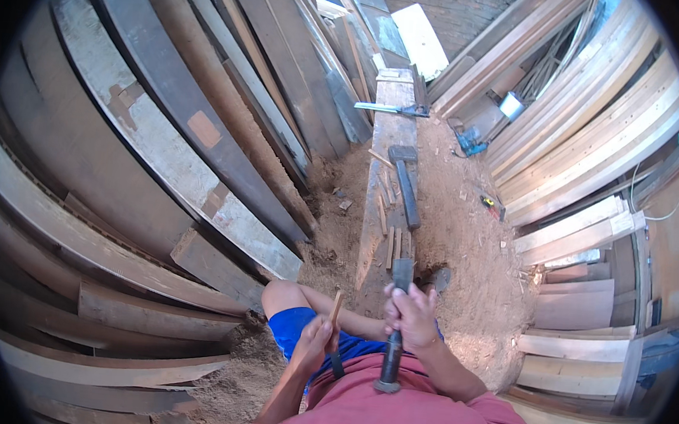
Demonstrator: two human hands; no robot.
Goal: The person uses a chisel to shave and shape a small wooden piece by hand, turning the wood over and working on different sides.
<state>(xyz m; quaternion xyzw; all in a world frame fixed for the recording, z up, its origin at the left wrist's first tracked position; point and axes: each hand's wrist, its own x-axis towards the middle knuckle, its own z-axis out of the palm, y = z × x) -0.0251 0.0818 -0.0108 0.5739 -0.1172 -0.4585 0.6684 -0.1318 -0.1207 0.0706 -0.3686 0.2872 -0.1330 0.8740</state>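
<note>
My left hand [316,340] is closed round a thin wooden stick [337,307], which points up out of the fist. In my right hand [414,318] is a large chisel [402,273], gripped near the middle. Its broad steel blade points away from me, and its dark handle runs back to a round end close to my shirt. Beyond the blade, several short wooden sticks [390,248] lie on a narrow wooden bench [384,137]. A hammer [408,189] with a dark handle rests farther along it. Across the bench's far part lies a handsaw [388,108].
Long boards [175,109] lean in rows at the left. Stacked planks [593,126] fill the right side. A blue power tool [470,142] and a small yellow-and-black tool [489,203] lie on the sawdust-covered floor [468,274]. A white panel [420,42] stands at the far end.
</note>
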